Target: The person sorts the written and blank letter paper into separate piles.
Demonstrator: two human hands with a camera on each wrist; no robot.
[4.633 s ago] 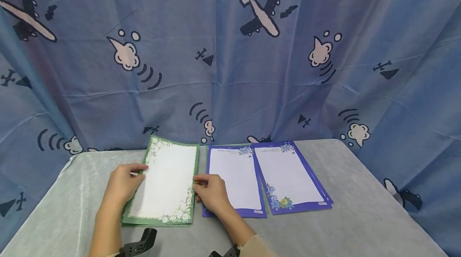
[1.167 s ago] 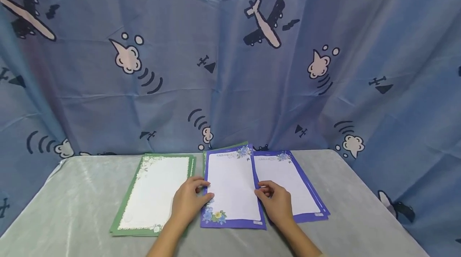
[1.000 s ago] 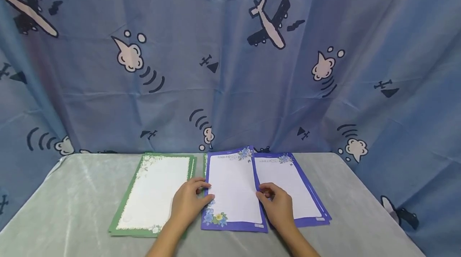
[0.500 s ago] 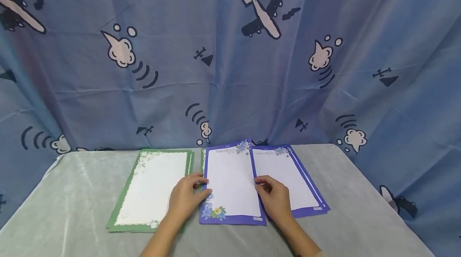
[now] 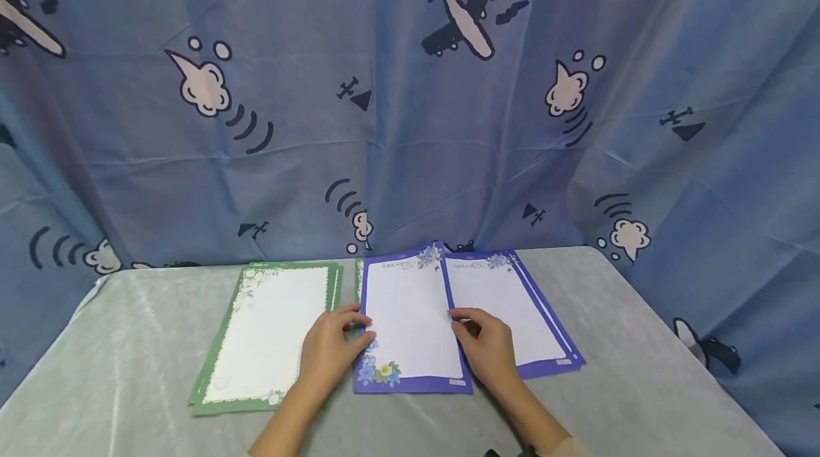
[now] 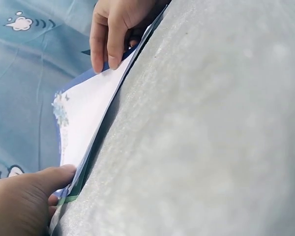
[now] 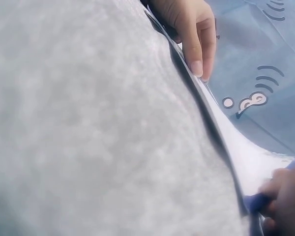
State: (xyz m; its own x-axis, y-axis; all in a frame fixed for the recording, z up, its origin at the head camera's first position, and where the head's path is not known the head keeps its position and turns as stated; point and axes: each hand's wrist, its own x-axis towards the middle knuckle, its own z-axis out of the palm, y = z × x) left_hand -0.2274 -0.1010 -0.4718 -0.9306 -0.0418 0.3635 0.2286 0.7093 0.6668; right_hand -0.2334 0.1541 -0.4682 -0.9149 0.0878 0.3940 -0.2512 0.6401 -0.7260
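A purple-bordered sheet of letter paper (image 5: pixel 410 322) with blue flowers at its corners is in the middle of the head view. My left hand (image 5: pixel 328 349) pinches its left edge between thumb and fingers. On the opposite edge, my right hand (image 5: pixel 488 350) pinches the paper too. The left wrist view shows the sheet (image 6: pixel 91 105) slightly raised off the table along its near side, with green-edged paper beneath. In the right wrist view, the right hand (image 7: pixel 287 199) is blurred at the sheet's corner.
Left of it lies a stack of green-bordered letter paper (image 5: pixel 269 332), partly behind the left hand. More purple-bordered sheets (image 5: pixel 512 307) lie at the right, overlapped by the middle one. A grey cloth covers the table (image 5: pixel 640 379); a blue patterned curtain (image 5: pixel 410 87) hangs behind.
Earlier both hands held a green-bordered sheet at the left; that sheet now lies flat. Both hands have moved right to the middle purple-bordered sheet. Over the last second they hardly move.
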